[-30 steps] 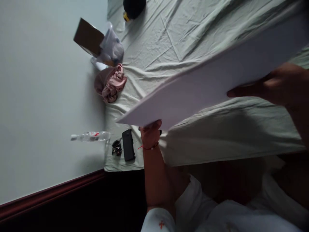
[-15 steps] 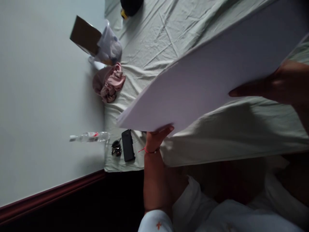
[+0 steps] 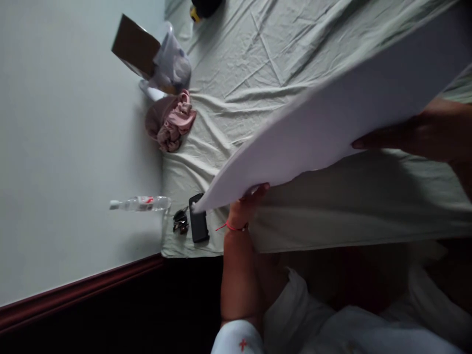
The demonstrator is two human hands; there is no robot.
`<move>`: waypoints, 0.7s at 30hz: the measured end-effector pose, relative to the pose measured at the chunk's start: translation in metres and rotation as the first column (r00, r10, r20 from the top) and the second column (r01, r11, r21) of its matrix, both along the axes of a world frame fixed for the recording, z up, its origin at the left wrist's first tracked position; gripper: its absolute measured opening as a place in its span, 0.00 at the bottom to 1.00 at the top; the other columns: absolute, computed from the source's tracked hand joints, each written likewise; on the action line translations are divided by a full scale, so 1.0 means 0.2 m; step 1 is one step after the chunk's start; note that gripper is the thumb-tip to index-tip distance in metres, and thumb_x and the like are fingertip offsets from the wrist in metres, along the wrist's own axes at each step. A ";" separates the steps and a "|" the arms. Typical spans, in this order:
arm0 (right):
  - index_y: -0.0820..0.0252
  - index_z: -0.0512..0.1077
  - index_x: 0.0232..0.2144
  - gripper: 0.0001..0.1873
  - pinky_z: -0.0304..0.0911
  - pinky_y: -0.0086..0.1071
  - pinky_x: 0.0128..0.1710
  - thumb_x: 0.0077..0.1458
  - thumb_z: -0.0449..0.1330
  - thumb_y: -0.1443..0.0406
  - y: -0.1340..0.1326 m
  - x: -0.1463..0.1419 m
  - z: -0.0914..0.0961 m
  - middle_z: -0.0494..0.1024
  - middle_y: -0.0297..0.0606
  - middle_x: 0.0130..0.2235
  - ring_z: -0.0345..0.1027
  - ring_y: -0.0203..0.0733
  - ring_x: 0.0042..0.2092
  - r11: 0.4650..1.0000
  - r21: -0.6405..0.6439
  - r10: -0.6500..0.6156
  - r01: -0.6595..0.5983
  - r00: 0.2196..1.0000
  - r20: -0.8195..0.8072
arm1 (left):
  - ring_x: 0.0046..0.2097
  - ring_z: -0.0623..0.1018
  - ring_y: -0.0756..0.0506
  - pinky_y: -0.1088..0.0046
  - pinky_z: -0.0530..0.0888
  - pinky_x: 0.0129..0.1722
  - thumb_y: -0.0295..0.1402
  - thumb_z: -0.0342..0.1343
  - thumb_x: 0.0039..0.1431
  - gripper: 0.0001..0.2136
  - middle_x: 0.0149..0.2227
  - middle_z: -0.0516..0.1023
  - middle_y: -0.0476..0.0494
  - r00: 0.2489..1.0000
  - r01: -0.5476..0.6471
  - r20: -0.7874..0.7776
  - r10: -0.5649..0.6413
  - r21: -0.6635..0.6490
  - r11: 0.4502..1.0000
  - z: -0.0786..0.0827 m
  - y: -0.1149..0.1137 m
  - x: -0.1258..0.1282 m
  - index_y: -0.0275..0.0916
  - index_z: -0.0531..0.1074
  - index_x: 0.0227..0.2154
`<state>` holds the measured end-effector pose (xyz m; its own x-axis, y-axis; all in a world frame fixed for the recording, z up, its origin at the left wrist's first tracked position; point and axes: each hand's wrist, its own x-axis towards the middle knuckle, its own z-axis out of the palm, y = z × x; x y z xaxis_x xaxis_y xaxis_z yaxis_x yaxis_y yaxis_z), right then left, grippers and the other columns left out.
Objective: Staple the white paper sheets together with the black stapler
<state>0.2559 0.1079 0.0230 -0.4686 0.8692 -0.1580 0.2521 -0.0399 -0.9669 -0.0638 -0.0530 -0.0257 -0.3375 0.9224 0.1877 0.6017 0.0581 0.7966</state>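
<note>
A large, long white sheet of paper (image 3: 313, 132) runs slantwise from the middle of the view to the upper right, bowed along its length. My left hand (image 3: 246, 202), with a red string at the wrist, grips its lower edge near the left end, thumb on top and the other fingers hidden underneath. On the same edge farther right, my right hand (image 3: 424, 132) holds the sheet with its thumb laid on the face; its other fingers are out of sight. The sheet's left tip hangs over a black phone-like case (image 3: 199, 226).
A pale green cloth (image 3: 236, 73) covers the bed-like surface. Along the wall edge are keys (image 3: 180, 221), a clear plastic bottle (image 3: 145, 203), pink cloth (image 3: 173, 123), a plastic bag (image 3: 173, 64) and a brown cardboard piece (image 3: 135, 46). A black and yellow object (image 3: 204, 9) lies at the far edge.
The sheet's left end has dropped and now overlaps the black case, and the sheet appears narrower and more tilted. Both hands keep their grip. The view has shifted slightly.
</note>
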 end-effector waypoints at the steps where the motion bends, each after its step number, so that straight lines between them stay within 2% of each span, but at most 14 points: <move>1: 0.53 0.71 0.28 0.16 0.64 0.36 0.47 0.35 0.62 0.76 0.00 -0.01 0.01 0.72 0.24 0.31 0.69 0.36 0.41 1.000 0.025 -0.014 0.014 1.000 -0.003 | 0.45 0.83 0.39 0.57 0.78 0.57 0.50 0.69 0.52 0.15 0.37 0.84 0.43 1.000 -0.009 0.004 0.009 0.002 1.000 0.01 0.00 0.01 0.44 0.79 0.34; 3: 0.52 0.71 0.30 0.14 0.62 0.36 0.49 0.38 0.62 0.72 0.00 -0.01 0.01 0.72 0.22 0.35 0.68 0.35 0.43 0.998 0.058 -0.016 0.018 1.000 -0.023 | 0.47 0.82 0.39 0.57 0.78 0.57 0.51 0.68 0.53 0.17 0.38 0.84 0.43 1.000 -0.028 0.015 0.028 0.003 1.000 0.02 -0.01 0.03 0.43 0.79 0.37; 6: 0.50 0.70 0.31 0.15 0.64 0.36 0.45 0.37 0.63 0.68 0.02 -0.01 -0.01 0.72 0.22 0.36 0.68 0.36 0.42 0.998 -0.001 0.061 -0.062 0.993 -0.098 | 0.45 0.82 0.40 0.57 0.78 0.56 0.47 0.69 0.52 0.15 0.39 0.83 0.43 1.000 0.010 0.010 -0.009 -0.046 0.999 0.01 0.00 0.02 0.44 0.78 0.37; 9: 0.52 0.71 0.31 0.17 0.66 0.35 0.43 0.32 0.63 0.69 0.03 -0.01 -0.03 0.72 0.27 0.33 0.68 0.37 0.38 0.994 -0.027 0.100 -0.106 0.980 -0.173 | 0.44 0.81 0.39 0.55 0.76 0.58 0.44 0.67 0.54 0.12 0.39 0.82 0.42 0.998 0.054 0.017 -0.053 -0.113 0.992 -0.01 0.01 -0.01 0.45 0.77 0.37; 13: 0.52 0.71 0.33 0.18 0.65 0.35 0.45 0.36 0.62 0.73 0.03 -0.01 -0.03 0.71 0.27 0.32 0.68 0.37 0.40 0.996 0.014 0.092 -0.091 0.975 -0.201 | 0.49 0.80 0.38 0.55 0.74 0.61 0.44 0.67 0.54 0.12 0.41 0.82 0.42 0.998 0.040 0.044 -0.035 -0.125 0.991 -0.03 0.00 -0.02 0.46 0.77 0.38; 15: 0.51 0.71 0.32 0.18 0.63 0.36 0.47 0.37 0.62 0.75 0.02 -0.01 -0.04 0.71 0.25 0.33 0.67 0.37 0.42 0.999 0.043 0.013 -0.008 0.993 -0.118 | 0.50 0.80 0.40 0.57 0.74 0.61 0.44 0.68 0.53 0.13 0.42 0.82 0.43 0.996 0.035 0.085 -0.027 -0.088 0.996 -0.02 -0.01 0.00 0.45 0.78 0.39; 17: 0.50 0.71 0.32 0.17 0.62 0.37 0.48 0.38 0.63 0.73 0.02 0.01 -0.04 0.72 0.24 0.36 0.67 0.37 0.44 0.986 0.132 -0.107 0.103 0.994 0.025 | 0.50 0.81 0.42 0.60 0.75 0.60 0.44 0.70 0.53 0.15 0.42 0.82 0.43 0.982 0.017 0.189 -0.014 -0.016 1.000 -0.01 -0.02 0.01 0.44 0.79 0.40; 18: 0.49 0.71 0.32 0.16 0.61 0.37 0.48 0.39 0.64 0.71 0.02 0.01 -0.04 0.72 0.23 0.37 0.67 0.37 0.44 0.977 0.177 -0.133 0.117 0.988 0.078 | 0.49 0.81 0.42 0.61 0.76 0.59 0.45 0.70 0.52 0.16 0.42 0.83 0.43 0.968 -0.008 0.250 0.003 0.018 1.000 -0.01 -0.02 0.02 0.43 0.79 0.40; 21: 0.48 0.72 0.34 0.13 0.62 0.37 0.45 0.43 0.62 0.69 0.01 0.01 -0.02 0.73 0.23 0.38 0.67 0.36 0.44 0.987 0.160 -0.019 0.001 0.994 0.106 | 0.46 0.82 0.41 0.59 0.78 0.56 0.47 0.70 0.51 0.17 0.38 0.83 0.43 0.944 -0.089 0.321 0.075 0.030 0.996 0.00 -0.01 0.04 0.42 0.80 0.38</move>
<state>0.2576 0.1096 0.0200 -0.4477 0.8918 -0.0659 0.3547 0.1095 -0.9285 -0.0551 -0.0558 -0.0253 -0.4607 0.8823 0.0966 0.3098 0.0579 0.9490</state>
